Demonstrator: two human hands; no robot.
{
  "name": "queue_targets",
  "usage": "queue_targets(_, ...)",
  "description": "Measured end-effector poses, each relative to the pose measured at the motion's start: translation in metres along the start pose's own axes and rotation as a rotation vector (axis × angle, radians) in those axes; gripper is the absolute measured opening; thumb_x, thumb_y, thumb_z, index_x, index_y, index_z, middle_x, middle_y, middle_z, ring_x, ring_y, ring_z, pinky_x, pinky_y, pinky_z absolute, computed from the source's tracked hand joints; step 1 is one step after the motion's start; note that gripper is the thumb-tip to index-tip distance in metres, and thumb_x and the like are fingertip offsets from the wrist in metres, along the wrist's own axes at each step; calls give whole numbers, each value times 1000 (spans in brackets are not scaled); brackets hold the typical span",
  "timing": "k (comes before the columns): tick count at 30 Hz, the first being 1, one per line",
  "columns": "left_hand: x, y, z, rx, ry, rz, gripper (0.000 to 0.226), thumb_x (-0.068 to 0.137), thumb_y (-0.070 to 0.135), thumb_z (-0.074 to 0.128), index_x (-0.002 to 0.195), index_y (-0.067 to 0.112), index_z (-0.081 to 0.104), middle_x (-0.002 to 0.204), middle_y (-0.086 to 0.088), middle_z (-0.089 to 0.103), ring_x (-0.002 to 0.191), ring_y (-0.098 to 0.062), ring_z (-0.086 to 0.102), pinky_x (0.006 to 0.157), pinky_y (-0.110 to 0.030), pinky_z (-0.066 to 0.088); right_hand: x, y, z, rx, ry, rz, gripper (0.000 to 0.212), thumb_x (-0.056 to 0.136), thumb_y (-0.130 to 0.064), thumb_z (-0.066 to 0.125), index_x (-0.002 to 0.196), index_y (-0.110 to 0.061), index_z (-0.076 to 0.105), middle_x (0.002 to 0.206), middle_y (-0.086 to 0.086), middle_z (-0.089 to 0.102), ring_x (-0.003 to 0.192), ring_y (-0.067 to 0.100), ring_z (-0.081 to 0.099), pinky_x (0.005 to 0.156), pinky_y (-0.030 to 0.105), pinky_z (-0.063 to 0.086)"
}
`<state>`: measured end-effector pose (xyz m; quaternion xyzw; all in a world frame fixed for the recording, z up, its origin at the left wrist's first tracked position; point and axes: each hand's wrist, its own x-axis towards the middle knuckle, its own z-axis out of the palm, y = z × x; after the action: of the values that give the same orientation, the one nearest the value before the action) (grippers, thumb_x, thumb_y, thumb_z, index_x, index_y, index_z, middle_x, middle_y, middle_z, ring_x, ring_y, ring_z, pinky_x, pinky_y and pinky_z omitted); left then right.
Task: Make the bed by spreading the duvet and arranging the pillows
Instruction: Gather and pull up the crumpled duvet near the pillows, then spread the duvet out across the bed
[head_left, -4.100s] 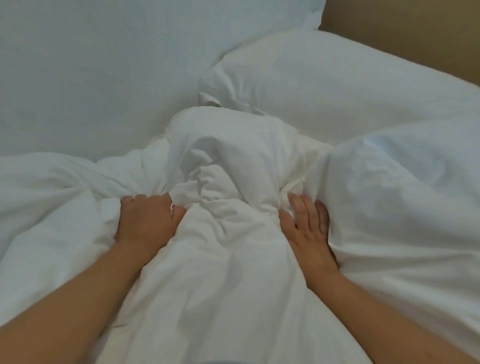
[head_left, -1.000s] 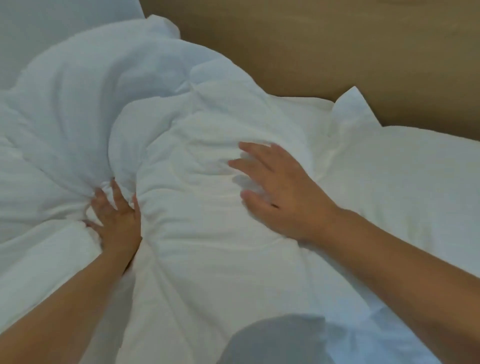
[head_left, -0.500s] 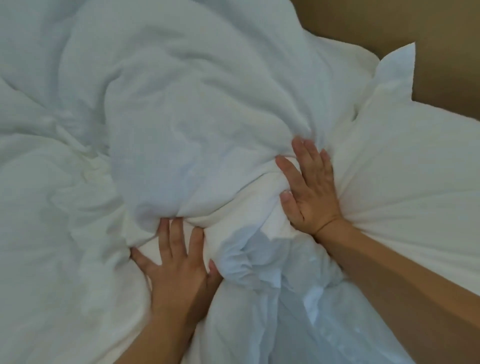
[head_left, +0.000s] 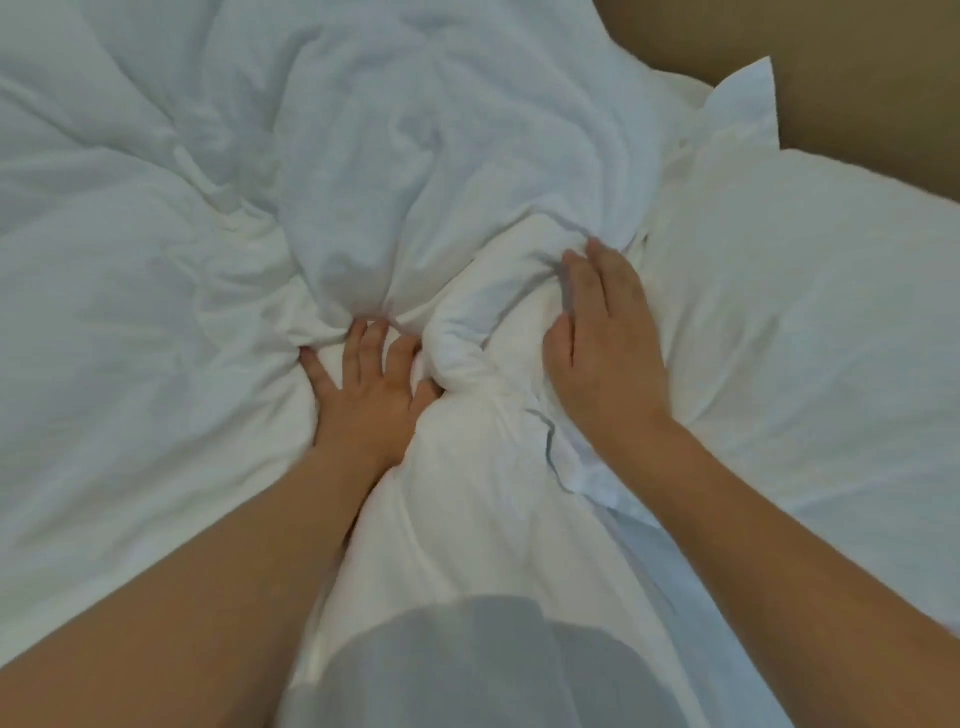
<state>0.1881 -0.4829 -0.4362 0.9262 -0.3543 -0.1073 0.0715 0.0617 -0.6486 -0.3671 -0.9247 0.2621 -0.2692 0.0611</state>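
Note:
A crumpled white duvet (head_left: 415, 171) fills most of the view, bunched into a thick ridge running toward me between my arms. My left hand (head_left: 366, 395) lies with fingers spread and straight, pressing into the folds on the left side of that ridge. My right hand (head_left: 605, 343) rests flat against the ridge's right side, fingers straight and together. A white pillow (head_left: 810, 322) lies to the right, its corner sticking up near the headboard.
A brown headboard (head_left: 857, 73) runs along the top right behind the pillow. A grey rounded shape, probably my clothed body or knee (head_left: 467, 665), sits at the bottom centre over the duvet.
Both hands stay pressed on either side of the bunched duvet. The view has shifted slightly, and the ridge between my hands looks more gathered than half a second ago.

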Motion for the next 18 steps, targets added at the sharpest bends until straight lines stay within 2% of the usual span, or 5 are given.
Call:
queue_targets(3,-26,15,-41,-252,-274,-114,49,99,35,34,145,18,31,157,-10,19,145,-28,14,115,-56,14,-97,-20,-42,103,-265,-67,59,91,-45,37,142,-14,43,152,10,34,140,26,30,114,43,25)
queue_targets(5,-85,38,-76,-198,-196,52,50,91,30,37,136,10,42,150,-12,30,137,-32,28,110,-49,29,-155,-16,-64,276,-479,34,73,87,-74,27,147,-34,26,159,-6,16,146,13,13,119,40,18)
queue_targets(8,-212,74,-118,-319,-2,271,68,82,52,28,146,28,26,153,7,17,141,-12,10,118,-42,12,-196,-13,-86,298,-701,280,115,52,-102,3,148,-38,8,160,-9,9,147,9,10,120,34,13)
queue_targets(14,-291,70,-91,239,-240,264,63,91,48,39,149,27,28,160,10,8,147,-14,-3,118,-51,-3,-206,-22,-124,256,-738,549,119,64,-80,58,153,-20,7,152,5,34,135,27,38,108,42,35)
queue_targets(18,-340,70,-101,362,-319,117,57,95,32,33,149,15,29,157,0,21,147,-22,7,117,-53,3,-239,-52,-174,482,-884,657,60,82,-44,69,126,-10,48,127,9,55,101,23,54,84,33,44)
